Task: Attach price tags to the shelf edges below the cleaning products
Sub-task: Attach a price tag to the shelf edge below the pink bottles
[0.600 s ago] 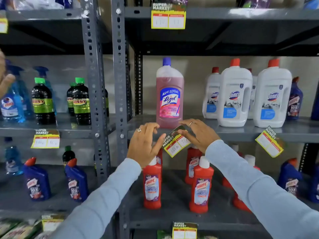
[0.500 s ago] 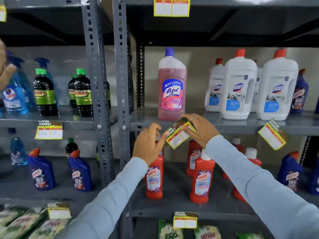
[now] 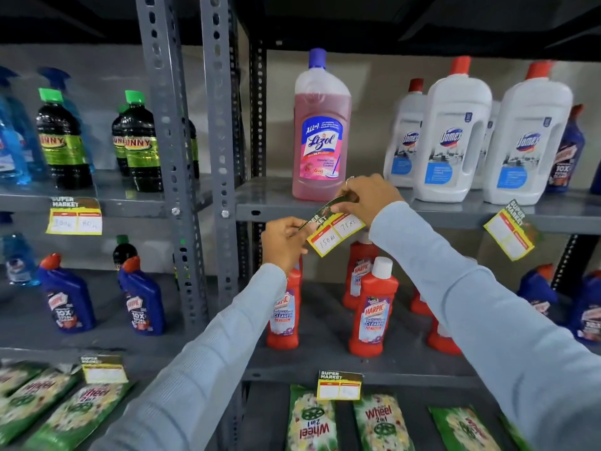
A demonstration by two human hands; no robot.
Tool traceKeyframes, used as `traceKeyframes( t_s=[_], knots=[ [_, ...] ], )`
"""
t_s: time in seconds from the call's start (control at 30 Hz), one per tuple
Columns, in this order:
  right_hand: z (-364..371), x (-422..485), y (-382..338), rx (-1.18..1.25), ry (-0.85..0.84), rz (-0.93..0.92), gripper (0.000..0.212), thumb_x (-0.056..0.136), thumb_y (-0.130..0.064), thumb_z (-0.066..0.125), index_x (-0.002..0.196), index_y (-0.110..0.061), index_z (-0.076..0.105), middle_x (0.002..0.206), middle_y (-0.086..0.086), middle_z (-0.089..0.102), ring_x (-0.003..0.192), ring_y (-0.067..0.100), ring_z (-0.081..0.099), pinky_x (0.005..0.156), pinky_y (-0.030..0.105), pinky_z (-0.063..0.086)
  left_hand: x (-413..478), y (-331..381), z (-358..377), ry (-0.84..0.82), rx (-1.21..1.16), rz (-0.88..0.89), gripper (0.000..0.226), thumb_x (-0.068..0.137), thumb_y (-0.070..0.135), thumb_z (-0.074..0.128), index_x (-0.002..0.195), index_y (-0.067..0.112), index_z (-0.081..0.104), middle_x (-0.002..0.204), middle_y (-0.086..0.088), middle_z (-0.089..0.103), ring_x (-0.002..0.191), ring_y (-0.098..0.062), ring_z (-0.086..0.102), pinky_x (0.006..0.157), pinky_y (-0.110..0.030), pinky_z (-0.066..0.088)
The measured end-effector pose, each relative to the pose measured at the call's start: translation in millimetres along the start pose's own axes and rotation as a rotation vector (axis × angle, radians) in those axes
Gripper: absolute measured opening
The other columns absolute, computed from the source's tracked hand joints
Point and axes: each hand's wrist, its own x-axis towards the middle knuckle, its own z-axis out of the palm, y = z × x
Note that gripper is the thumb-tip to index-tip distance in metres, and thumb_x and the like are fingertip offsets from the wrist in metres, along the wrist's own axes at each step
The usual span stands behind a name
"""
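Note:
A yellow and red price tag (image 3: 336, 234) with handwritten figures is held tilted against the grey shelf edge (image 3: 432, 219), just below the pink Lizol bottle (image 3: 320, 131). My left hand (image 3: 283, 244) pinches the tag's lower left corner. My right hand (image 3: 369, 198) grips its dark top strip at the shelf's lip. Another tag (image 3: 509, 231) hangs crooked on the same edge, under the white Domex bottles (image 3: 455, 131).
Red Harpic bottles (image 3: 374, 310) stand on the shelf beneath my hands. Grey perforated uprights (image 3: 195, 164) split the racks. The left rack holds green-capped dark bottles (image 3: 63, 141), blue spray bottles and a fixed tag (image 3: 74, 218). Green Wheel packets (image 3: 312, 424) lie at the bottom.
The view has dropped lower down the rack. Both hands have shifted on the tag; the right hand now pinches its top at the shelf lip, and the handwritten face shows more fully.

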Motion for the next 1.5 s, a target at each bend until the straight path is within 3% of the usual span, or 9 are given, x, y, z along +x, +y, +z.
traceKeyframes(
  t_s=[0.13,0.5,0.67,0.8,0.97,1.1,1.2,1.33,1.5],
  knots=[
    [2,2,-8,-0.079,0.030,0.036,0.028,0.082,-0.045,0.063,0.098,-0.023,0.065,0.104,0.004,0.068,0.094,0.022,0.063,0.066,0.029,0.041,1,2,-1,0.001,-0.004,-0.015,0.012,0.085,0.023,0.067,0.084,0.012,0.070,0.084,-0.008,0.075,0.072,-0.021,0.073,0.046,-0.013,0.052],
    [5,6,-8,-0.076,0.040,0.051,0.025,0.079,-0.046,0.065,0.088,-0.023,0.064,0.098,0.001,0.071,0.081,0.017,0.066,0.061,0.024,0.046,-2,10,-4,-0.005,0.059,0.015,0.013,0.086,0.025,0.066,0.073,0.024,0.064,0.074,0.005,0.068,0.062,-0.006,0.068,0.051,-0.013,0.053],
    [-4,0,6,0.140,-0.032,0.051,0.021,0.080,-0.031,0.068,0.074,-0.013,0.059,0.087,0.003,0.066,0.086,0.023,0.067,0.063,0.027,0.045,-6,17,-12,-0.050,0.056,0.136,0.016,0.084,0.020,0.069,0.069,0.024,0.066,0.072,0.005,0.072,0.061,-0.003,0.070,0.055,-0.017,0.056],
    [-3,-17,22,0.266,-0.062,-0.062,0.020,0.080,-0.028,0.070,0.084,-0.008,0.071,0.103,0.005,0.070,0.095,0.017,0.063,0.081,0.031,0.051,-3,22,-28,-0.150,0.213,0.218,0.008,0.079,0.026,0.073,0.078,0.017,0.075,0.084,-0.002,0.074,0.075,-0.007,0.068,0.069,-0.027,0.056],
    [20,-30,19,0.146,-0.039,-0.143,0.018,0.078,-0.031,0.072,0.087,-0.016,0.076,0.137,-0.004,0.047,0.123,0.016,0.046,0.097,0.033,0.043,4,13,-38,-0.066,0.686,0.505,0.009,0.076,0.032,0.073,0.076,0.024,0.077,0.135,0.001,0.052,0.133,-0.023,0.031,0.111,-0.048,0.019],
    [33,-24,18,0.044,-0.047,-0.050,0.023,0.077,-0.032,0.073,0.095,-0.018,0.076,0.149,-0.007,0.037,0.141,0.025,0.025,0.112,0.046,0.029,15,13,-36,-0.114,0.770,0.561,0.011,0.076,0.032,0.074,0.076,0.022,0.077,0.149,-0.001,0.041,0.146,-0.024,0.011,0.115,-0.037,-0.008],
    [35,-21,18,0.101,-0.040,-0.020,0.023,0.078,-0.030,0.072,0.096,-0.017,0.076,0.149,-0.006,0.039,0.143,0.027,0.020,0.115,0.048,0.025,28,13,-40,-0.181,0.739,0.493,0.012,0.075,0.032,0.075,0.076,0.021,0.078,0.142,-0.003,0.050,0.144,-0.022,0.022,0.118,-0.035,-0.004],
    [27,-15,19,0.252,-0.025,-0.005,0.022,0.080,-0.027,0.069,0.094,-0.010,0.075,0.139,-0.001,0.052,0.127,0.024,0.046,0.105,0.040,0.041,36,23,-42,-0.215,0.689,0.388,0.013,0.074,0.031,0.076,0.079,0.019,0.078,0.133,-0.002,0.058,0.133,-0.021,0.040,0.117,-0.043,0.015],
    [19,-8,20,0.325,0.000,0.028,0.028,0.083,-0.031,0.066,0.095,-0.006,0.071,0.124,0.007,0.065,0.107,0.024,0.062,0.090,0.036,0.050,42,44,-43,-0.259,0.603,0.268,0.024,0.075,0.032,0.075,0.080,0.009,0.077,0.112,-0.006,0.070,0.093,-0.013,0.056,0.085,-0.035,0.044]
  ],
)
